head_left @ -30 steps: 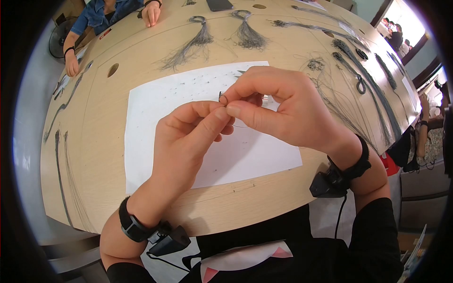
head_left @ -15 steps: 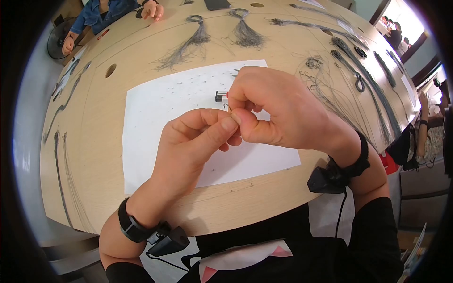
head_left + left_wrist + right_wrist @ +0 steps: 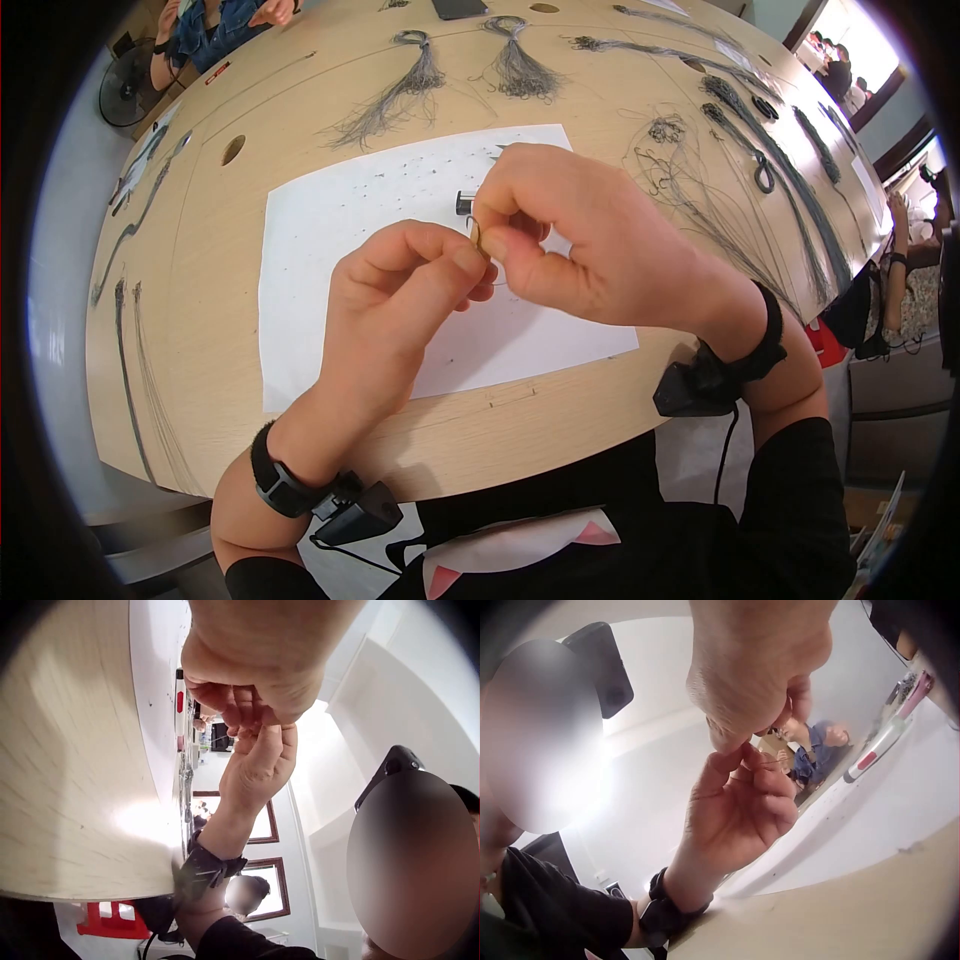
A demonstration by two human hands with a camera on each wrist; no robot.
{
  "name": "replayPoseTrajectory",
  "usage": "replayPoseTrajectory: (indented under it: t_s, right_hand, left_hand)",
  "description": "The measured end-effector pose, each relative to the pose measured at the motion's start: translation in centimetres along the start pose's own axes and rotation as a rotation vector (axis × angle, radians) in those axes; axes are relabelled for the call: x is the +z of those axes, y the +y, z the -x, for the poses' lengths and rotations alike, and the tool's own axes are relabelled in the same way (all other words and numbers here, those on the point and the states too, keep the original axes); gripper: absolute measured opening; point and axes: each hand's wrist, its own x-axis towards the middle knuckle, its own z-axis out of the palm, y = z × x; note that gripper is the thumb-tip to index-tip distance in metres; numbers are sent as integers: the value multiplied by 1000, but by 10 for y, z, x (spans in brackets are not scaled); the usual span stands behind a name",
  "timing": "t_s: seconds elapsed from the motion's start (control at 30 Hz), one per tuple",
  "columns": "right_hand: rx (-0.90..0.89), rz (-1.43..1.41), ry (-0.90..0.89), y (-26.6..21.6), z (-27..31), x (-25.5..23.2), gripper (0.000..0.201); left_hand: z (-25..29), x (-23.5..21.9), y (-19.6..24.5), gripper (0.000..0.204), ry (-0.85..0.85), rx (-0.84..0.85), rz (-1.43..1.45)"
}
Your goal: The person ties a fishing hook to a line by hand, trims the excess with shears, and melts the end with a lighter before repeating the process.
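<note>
Both hands meet above a white paper sheet [image 3: 330, 330] in the head view. My left hand [image 3: 395, 285] pinches a small dark fish hook [image 3: 471, 222] between thumb and forefinger, its bend sticking up from the fingertips. Against it, my right hand [image 3: 590, 235] pinches with thumb and curled forefinger at the hook's shank and a thin line. A strand of that thin line [image 3: 774, 760] stands out beside the fingertips in the right wrist view. The fingers hide most of the hook.
Under the right hand lies a pen-like tool [image 3: 464, 203] with a black end. Small dark bits dot the paper. Bundles of grey line [image 3: 525, 75] lie at the back, with more strands [image 3: 700, 190] to the right and left. Another person [image 3: 215, 40] sits across the table.
Both hands have shifted slightly left since half a second ago, still pinching together, with the hook's bend showing more upright. The person across has raised their hands from the table.
</note>
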Motion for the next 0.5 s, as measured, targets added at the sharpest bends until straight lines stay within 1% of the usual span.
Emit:
replayPoseTrajectory:
  t_s: [0.07,0.1,0.17,0.4,0.47,0.5]
  right_hand:
    - [94,-112,0,0,0,-2,4]
    - [93,-113,0,-1,0,-2,4]
    - [159,-187,6,-2,0,-3,3]
    - [140,-181,15,-3,0,-2,3]
    - [111,-138,-13,-4,0,-3,5]
    - [112,-138,-13,-5,0,-3,5]
  left_hand:
    - [-2,1,1,8,34,-6,34]
    - [-2,1,1,8,34,-5,34]
    - [-2,0,1,8,20,-3,63]
    - [-1,-1,0,5,-19,28,40]
    - [-1,-1,-2,4,-69,101,-51]
    - [0,-1,-2,4,-70,100,-51]
